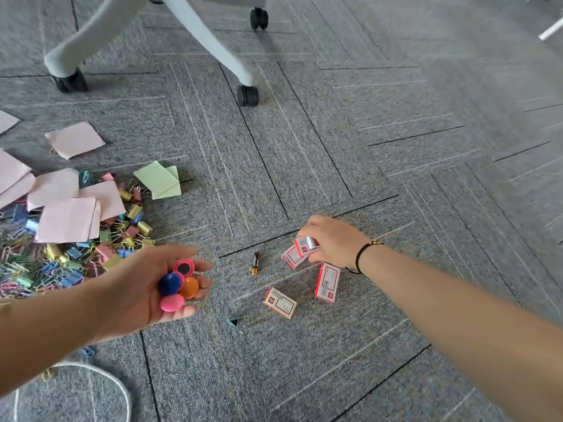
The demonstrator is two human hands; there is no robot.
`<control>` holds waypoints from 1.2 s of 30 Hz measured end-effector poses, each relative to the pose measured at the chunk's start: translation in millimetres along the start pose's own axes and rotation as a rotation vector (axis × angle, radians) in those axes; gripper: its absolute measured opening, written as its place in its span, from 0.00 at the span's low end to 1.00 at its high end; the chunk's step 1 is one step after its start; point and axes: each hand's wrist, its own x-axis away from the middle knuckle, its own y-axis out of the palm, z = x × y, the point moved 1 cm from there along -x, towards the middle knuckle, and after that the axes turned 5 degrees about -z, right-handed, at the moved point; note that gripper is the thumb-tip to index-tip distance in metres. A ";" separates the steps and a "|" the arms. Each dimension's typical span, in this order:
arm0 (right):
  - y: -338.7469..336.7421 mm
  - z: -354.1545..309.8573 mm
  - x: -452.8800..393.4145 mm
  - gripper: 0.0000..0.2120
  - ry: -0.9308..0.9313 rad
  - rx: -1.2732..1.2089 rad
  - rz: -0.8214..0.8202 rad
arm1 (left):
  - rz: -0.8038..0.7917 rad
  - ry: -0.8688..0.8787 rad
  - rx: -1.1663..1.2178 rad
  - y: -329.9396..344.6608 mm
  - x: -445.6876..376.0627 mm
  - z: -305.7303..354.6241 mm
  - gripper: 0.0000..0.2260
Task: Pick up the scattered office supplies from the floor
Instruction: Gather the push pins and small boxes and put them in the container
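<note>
Right hand (332, 242) curled round one staple box (306, 244), fingers closed on it, box lifted just above a second box (292, 256) that lies on the carpet (396, 147) touching or nearly touching it; I cannot tell which. A black cord bracelet (364, 254) sits on that wrist. Third box (327, 283) lies just below the hand, fourth box (280, 302) a little further toward me and left. Small brown tube (255, 263) rests left of the held box, apart from it. Left hand (146, 287) palm up, fingers relaxed, cradling four round magnets (178, 284): pink ones, one blue, one orange. A lone black binder clip (234, 322) lies between that hand and the fourth box. Further left of the boxes, a heap of coloured clips (61, 263) under pink notes (67, 220), green notes (160, 179) at its edge. Chair base (198, 35) with castors stands well beyond the boxes.
</note>
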 end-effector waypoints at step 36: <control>33.5 -46.9 31.6 0.26 0.368 -0.299 0.058 | -0.050 -0.037 0.006 6.5 -7.5 1.6 0.25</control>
